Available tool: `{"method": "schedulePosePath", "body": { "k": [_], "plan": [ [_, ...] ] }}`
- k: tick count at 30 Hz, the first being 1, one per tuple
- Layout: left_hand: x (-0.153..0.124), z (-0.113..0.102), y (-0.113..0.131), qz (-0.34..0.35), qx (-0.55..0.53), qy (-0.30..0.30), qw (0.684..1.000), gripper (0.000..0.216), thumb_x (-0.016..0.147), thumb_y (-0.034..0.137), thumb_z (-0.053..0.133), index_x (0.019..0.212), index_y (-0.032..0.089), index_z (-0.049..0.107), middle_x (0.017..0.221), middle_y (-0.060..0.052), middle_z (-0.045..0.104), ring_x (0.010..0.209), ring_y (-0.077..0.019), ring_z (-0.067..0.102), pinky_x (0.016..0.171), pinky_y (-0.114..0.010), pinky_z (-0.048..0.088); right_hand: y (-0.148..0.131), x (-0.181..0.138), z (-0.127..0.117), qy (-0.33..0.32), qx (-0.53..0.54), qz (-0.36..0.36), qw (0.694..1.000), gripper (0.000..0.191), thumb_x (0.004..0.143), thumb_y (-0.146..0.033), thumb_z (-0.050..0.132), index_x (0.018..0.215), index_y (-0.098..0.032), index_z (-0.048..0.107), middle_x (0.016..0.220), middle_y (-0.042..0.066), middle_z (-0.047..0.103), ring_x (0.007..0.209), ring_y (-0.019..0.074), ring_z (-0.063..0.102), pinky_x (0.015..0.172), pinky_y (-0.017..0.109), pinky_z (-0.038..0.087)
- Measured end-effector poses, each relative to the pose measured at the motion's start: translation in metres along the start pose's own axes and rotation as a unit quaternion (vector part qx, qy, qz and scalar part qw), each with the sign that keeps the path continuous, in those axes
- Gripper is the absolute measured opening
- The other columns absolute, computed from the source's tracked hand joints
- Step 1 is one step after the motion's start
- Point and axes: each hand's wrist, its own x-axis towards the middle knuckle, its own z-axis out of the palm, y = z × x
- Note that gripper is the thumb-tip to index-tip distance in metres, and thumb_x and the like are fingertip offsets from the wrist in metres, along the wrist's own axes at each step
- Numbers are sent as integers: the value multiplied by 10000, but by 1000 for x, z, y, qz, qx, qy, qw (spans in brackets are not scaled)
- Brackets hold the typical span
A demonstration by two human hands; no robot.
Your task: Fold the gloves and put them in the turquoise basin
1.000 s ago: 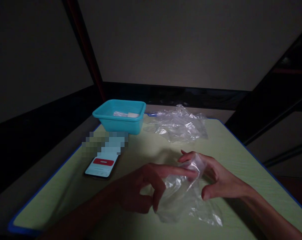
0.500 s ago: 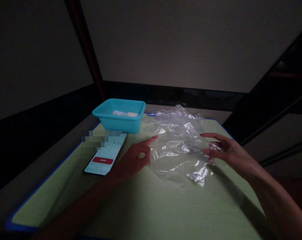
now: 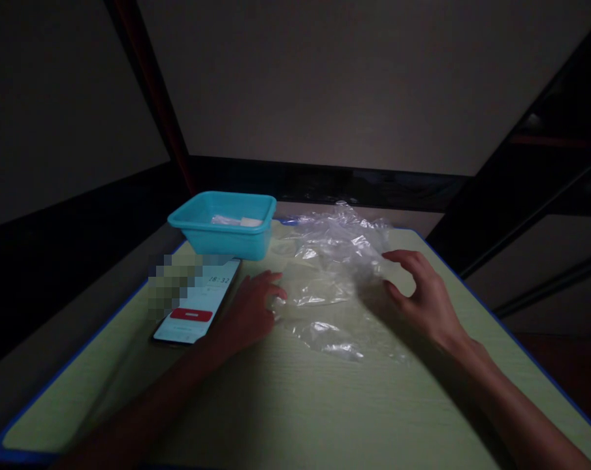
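Observation:
A crumpled clear plastic bag [image 3: 324,287] lies on the table between my two hands, bunched up at its far end and flatter at the near end. My left hand [image 3: 253,310] is at its left edge, fingers bent and closed on a bit of the film. On the other side, my right hand [image 3: 425,297] hovers by the bag's right edge with thumb and forefinger spread, holding nothing.
Left of my left hand lies a phone [image 3: 197,307] with a lit screen. Behind it a turquoise plastic basket [image 3: 226,243] holds some whitish items. The light green table [image 3: 295,411] has a blue edge. A bluish item [image 3: 288,221] shows behind the bag.
My right hand has let go of the bag's right side, and its fingers have spread. My left hand has drawn back left, its forefinger now bent. The bag's near part lies flatter.

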Motion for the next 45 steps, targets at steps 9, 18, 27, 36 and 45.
{"method": "schedulePosePath", "body": {
  "k": [9,18,27,36,45],
  "plan": [
    [-2,-6,18,71,-70,-28,995,477,568,-24,390,953,177,587,1071,-46,654,1066,-194,578,991,-394,405,-54,-14,-7,-392,79,-184,898,42,810,-174,554,816,-186,594,825,27,584,805,173,551,765,339,446],
    [-5,8,15,73,-16,-44,996,369,688,-10,427,963,140,622,1037,-84,682,999,-200,617,928,-359,444,-47,-16,-2,-407,41,-141,902,154,660,-32,500,663,-186,492,750,12,522,757,164,499,712,312,413],
    [-6,9,14,70,-2,-41,997,345,708,10,447,965,142,636,1052,-91,688,1000,-207,626,919,-356,456,-47,-15,-9,-414,68,-43,907,133,730,-155,547,827,-206,470,789,6,556,689,149,507,602,283,388],
    [-4,11,11,85,1,-33,996,352,695,2,443,937,167,639,1035,-72,695,990,-191,627,925,-359,450,-46,-18,-3,-417,109,-82,898,253,682,-5,453,842,-199,483,781,6,553,683,135,514,589,266,413],
    [-4,12,9,92,16,-39,995,344,707,12,451,957,152,641,1042,-84,692,991,-201,627,909,-356,460,-47,-17,-9,-396,229,-12,889,251,694,-4,452,852,-199,452,736,-19,517,642,107,511,521,224,405]
  ]
}}
